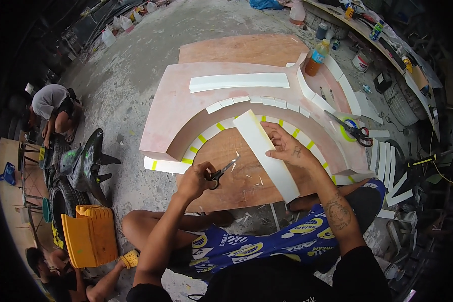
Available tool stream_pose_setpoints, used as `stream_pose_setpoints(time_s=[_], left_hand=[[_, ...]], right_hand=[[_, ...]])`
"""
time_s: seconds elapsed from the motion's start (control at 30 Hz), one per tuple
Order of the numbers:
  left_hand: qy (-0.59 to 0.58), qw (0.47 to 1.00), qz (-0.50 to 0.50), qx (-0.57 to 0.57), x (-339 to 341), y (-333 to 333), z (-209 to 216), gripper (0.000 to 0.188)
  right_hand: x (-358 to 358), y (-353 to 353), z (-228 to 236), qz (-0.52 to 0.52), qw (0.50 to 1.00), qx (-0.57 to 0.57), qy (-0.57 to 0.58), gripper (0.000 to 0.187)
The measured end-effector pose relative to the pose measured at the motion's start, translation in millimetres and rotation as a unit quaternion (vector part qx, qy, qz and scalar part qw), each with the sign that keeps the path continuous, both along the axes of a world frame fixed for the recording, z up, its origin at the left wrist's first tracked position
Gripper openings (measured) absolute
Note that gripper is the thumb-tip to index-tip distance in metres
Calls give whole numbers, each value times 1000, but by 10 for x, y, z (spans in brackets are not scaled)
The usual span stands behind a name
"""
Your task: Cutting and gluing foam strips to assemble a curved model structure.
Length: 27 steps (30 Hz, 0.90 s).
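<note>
My left hand (195, 181) is closed around the black handles of a small pair of scissors (229, 166), blades pointing up and to the right. In my right hand (287, 145) a long white strip (268, 156), like card or foam sheet, is pinched between thumb and fingers and slants down to the right. Beyond both hands stands a pinkish arched panel (236, 75), shaped like a wheel arch. White pieces line its curved edge, and a white flange (219, 126) held by short yellow tapes follows the arch's base. Small white offcuts (256, 182) lie on the plywood (211, 197).
Larger scissors (357, 132) and a yellow-green tape roll (348, 130) lie on the panel's right side. A bottle of amber liquid (317, 59) stands behind. White strips (387, 161) are spread at right. Motorcycle parts (80, 161), a yellow crate (93, 239) and two people are at left.
</note>
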<state>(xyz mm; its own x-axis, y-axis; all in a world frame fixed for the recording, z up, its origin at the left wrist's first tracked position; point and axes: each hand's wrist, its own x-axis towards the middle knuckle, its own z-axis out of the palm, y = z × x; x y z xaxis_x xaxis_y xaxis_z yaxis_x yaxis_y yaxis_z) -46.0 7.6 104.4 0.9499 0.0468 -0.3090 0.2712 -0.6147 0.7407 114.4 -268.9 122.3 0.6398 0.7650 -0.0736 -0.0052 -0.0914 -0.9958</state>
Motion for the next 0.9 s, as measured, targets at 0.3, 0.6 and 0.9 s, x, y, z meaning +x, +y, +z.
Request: stream_pose_setpoints(time_s=[0.3, 0.6, 0.9], left_hand=[[-55, 989, -126, 61, -82, 147, 319, 61], [-13, 986, -149, -80, 181, 146, 314, 62], [-28, 981, -155, -112, 153, 169, 230, 61]], right_hand=[[-104, 47, 248, 64, 995, -47, -61, 87], [-210, 175, 169, 96, 987, -73, -109, 85], [-248, 208, 125, 125, 986, -101, -42, 85]])
